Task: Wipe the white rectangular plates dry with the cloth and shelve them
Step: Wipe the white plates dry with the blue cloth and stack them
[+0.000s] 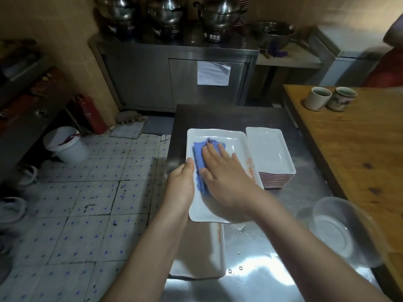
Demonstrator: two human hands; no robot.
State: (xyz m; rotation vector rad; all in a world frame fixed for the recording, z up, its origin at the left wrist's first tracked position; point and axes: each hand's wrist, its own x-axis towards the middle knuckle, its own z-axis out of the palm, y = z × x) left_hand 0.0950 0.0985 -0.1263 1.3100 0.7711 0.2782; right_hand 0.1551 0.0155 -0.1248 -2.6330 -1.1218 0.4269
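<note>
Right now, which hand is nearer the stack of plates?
Right. The right hand presses the cloth, left of the stack; the left hand grips the plate farther left.

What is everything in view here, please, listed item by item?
held plate: 1, white, above steel table
cloth: 1, blue, on held plate
plate stack: 1, white, right of held plate
lower plate: 1, white, steel table's near edge
bowl: 1, clear, steel table's right side
mugs: 2, pale, wooden table
bucket: 1, white, floor left
pots: 3, steel, back counter
hands: 2; left hand grips held plate's edge, right hand presses cloth
</note>
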